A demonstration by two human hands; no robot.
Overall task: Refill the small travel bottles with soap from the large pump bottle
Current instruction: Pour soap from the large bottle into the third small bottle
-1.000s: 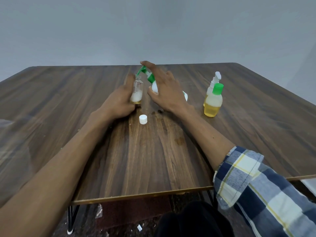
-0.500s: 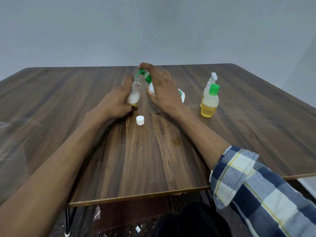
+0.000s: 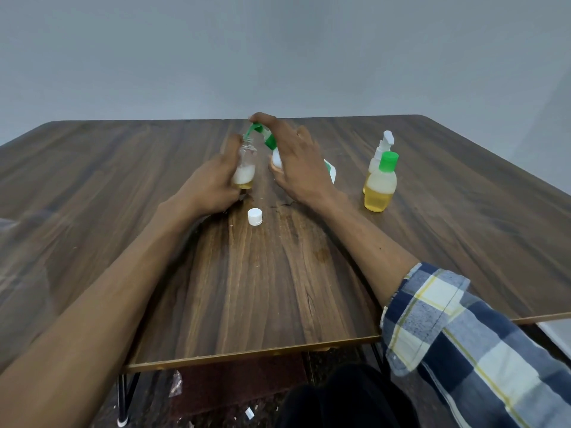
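Observation:
My left hand point(image 3: 213, 180) grips a small clear travel bottle point(image 3: 245, 168), upright and uncapped, with white foam over a thin yellow layer at its bottom. My right hand point(image 3: 298, 166) holds the large white pump bottle point(image 3: 330, 171) tilted to the left, with the index finger pressing on its green pump head point(image 3: 258, 131). The pump's nozzle sits right at the small bottle's mouth. Most of the large bottle is hidden behind my right hand. A white cap point(image 3: 255, 216) lies on the table just in front of my hands.
Two more small bottles stand at the right of the wooden table point(image 3: 247, 288): one with a green cap and yellow liquid point(image 3: 380, 186), and behind it a white spray-top bottle point(image 3: 381, 148). A dark smear marks the wood near my right wrist.
Both hands with their bottles stay together near the table's middle; the foam level in the small bottle looks about the same. Only the camera view has shifted slightly.

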